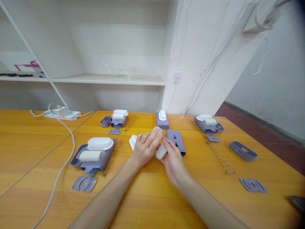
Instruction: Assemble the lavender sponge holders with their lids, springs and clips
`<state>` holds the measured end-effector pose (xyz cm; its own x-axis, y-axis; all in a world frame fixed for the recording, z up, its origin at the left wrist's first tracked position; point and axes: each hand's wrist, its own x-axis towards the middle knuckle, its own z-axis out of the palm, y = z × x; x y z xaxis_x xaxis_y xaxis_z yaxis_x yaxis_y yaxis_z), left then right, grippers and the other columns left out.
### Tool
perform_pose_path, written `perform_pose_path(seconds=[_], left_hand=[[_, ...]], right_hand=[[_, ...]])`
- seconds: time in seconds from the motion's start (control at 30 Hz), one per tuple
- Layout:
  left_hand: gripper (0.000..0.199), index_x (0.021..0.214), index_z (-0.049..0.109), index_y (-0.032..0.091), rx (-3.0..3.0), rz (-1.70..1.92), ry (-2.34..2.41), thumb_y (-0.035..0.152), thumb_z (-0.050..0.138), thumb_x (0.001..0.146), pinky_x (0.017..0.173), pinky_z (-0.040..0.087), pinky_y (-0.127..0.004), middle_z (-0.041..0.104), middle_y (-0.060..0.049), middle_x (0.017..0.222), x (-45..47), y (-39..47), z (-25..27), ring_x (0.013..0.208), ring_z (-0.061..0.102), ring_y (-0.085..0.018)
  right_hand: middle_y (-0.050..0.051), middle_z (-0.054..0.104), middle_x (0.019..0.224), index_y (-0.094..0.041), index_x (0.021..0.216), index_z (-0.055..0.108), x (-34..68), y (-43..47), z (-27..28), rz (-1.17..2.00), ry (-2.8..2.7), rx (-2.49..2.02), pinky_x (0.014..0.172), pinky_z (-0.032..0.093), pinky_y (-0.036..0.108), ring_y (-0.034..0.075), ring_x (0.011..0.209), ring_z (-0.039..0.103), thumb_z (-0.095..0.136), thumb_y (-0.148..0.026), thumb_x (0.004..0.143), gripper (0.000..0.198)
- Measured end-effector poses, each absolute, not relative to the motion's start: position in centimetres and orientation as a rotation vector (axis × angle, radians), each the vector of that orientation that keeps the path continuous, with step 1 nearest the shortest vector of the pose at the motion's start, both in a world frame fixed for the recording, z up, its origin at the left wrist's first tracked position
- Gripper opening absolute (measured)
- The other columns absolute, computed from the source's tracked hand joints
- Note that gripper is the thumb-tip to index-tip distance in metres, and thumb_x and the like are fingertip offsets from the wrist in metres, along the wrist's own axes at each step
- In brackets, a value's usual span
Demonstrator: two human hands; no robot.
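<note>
My right hand (173,160) has its fingers closed around a short white cylinder (161,151), which is tilted above the table. Close against it, my left hand (146,148) is bent with its fingers together. A small pale piece (160,129) shows at its fingertips, too blurred to name. A white oval lid-like part (132,141) lies partly hidden behind the left hand. Just beyond the right hand, a flat purple-grey housing (175,140) with dark slots lies on the table.
Purple-grey housings with white parts sit at left (97,156), back left (119,119), back centre (162,120) and back right (208,123). Long springs (220,159), a purple-grey end cap (243,151) and flat cut-out plates (253,185) lie around. A white cable (71,136) crosses the left side.
</note>
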<state>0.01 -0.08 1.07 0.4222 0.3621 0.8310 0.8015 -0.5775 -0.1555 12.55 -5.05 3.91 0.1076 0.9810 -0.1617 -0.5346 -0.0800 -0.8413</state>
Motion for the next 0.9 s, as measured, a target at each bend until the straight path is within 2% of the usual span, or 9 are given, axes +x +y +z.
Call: perform_pose_path(seconds=[0.13, 0.23, 0.33, 0.47, 0.53, 0.63, 0.77, 0.9], left_hand=[[0.048, 0.131, 0.036, 0.019, -2.154, -1.092, -1.112, 0.026, 0.047, 0.086, 0.082, 0.038, -0.037, 0.049, -0.013, 0.133, 0.1, -0.1, 1.4, 0.103, 0.056, -0.022], [0.047, 0.127, 0.042, 0.016, -2.214, -1.035, -1.246, 0.037, 0.048, 0.085, 0.082, 0.036, -0.04, 0.055, -0.013, 0.127, 0.2, -0.2, 1.9, 0.1, 0.054, -0.024], [0.042, 0.111, 0.056, 0.016, -2.271, -0.934, -1.361, 0.047, 0.046, 0.084, 0.085, 0.034, -0.042, 0.062, -0.012, 0.114, 0.4, -0.3, 2.4, 0.097, 0.053, -0.025], [0.038, 0.088, 0.061, 0.017, -2.297, -0.785, -1.458, 0.051, 0.045, 0.084, 0.087, 0.032, -0.045, 0.065, -0.012, 0.096, 0.6, -0.2, 2.3, 0.093, 0.052, -0.026], [0.039, 0.086, 0.061, 0.017, -2.304, -0.728, -1.489, 0.051, 0.043, 0.085, 0.087, 0.031, -0.046, 0.065, -0.011, 0.089, 0.5, -0.1, 2.1, 0.091, 0.052, -0.026], [0.04, 0.09, 0.061, 0.016, -2.296, -0.684, -1.523, 0.05, 0.039, 0.087, 0.089, 0.031, -0.047, 0.064, -0.011, 0.085, 0.5, 0.1, 1.9, 0.089, 0.052, -0.026], [0.043, 0.103, 0.059, 0.016, -2.284, -0.703, -1.476, 0.051, 0.039, 0.087, 0.093, 0.029, -0.05, 0.061, -0.014, 0.105, 0.6, -0.1, 2.4, 0.098, 0.051, -0.027], [0.049, 0.117, 0.053, 0.017, -2.459, -0.704, -1.107, 0.052, 0.039, 0.086, 0.099, 0.025, -0.052, 0.051, -0.015, 0.126, 1.3, -1.1, 3.0, 0.113, 0.045, -0.029]], right_hand=[[0.002, 0.065, 0.083, -0.025, 0.106, 0.053, 13.2, -4.7, 4.6, 1.167, -0.731, -1.107, 0.046, 0.045, 0.024, 0.016, 0.064, 0.062, 0.056, -0.054, 0.077, 0.041], [0.0, 0.064, 0.079, -0.024, 0.109, 0.051, 14.4, -4.2, 6.0, 0.997, -0.831, -1.103, 0.039, 0.041, 0.021, 0.013, 0.054, 0.059, 0.052, -0.056, 0.079, 0.044], [0.0, 0.063, 0.074, -0.022, 0.112, 0.05, 16.0, -3.5, 7.5, 0.878, -0.898, -1.109, 0.037, 0.037, 0.019, 0.011, 0.047, 0.056, 0.049, -0.06, 0.079, 0.05], [0.002, 0.064, 0.068, -0.019, 0.102, 0.055, 18.8, -1.8, 7.6, 0.591, -0.957, -1.18, 0.048, 0.044, 0.024, 0.015, 0.055, 0.059, 0.04, -0.063, 0.082, 0.051], [0.005, 0.067, 0.073, -0.019, 0.094, 0.055, 20.2, -0.8, 6.5, 0.52, -0.992, -1.25, 0.054, 0.045, 0.026, 0.017, 0.061, 0.06, 0.036, -0.064, 0.083, 0.05], [0.008, 0.069, 0.086, -0.018, 0.092, 0.056, 21.8, 0.7, 4.2, 0.541, -1.05, -1.295, 0.064, 0.046, 0.029, 0.019, 0.071, 0.062, 0.03, -0.063, 0.086, 0.052], [0.01, 0.068, 0.101, -0.016, 0.097, 0.059, 22.9, 1.8, 1.6, 0.622, -1.14, -1.334, 0.087, 0.042, 0.032, 0.02, 0.096, 0.06, 0.025, -0.063, 0.087, 0.058], [0.009, 0.067, 0.105, -0.017, 0.095, 0.061, 23.2, 2.2, 0.8, 0.63, -1.227, -1.404, 0.087, 0.041, 0.032, 0.02, 0.096, 0.059, 0.024, -0.063, 0.087, 0.059]])
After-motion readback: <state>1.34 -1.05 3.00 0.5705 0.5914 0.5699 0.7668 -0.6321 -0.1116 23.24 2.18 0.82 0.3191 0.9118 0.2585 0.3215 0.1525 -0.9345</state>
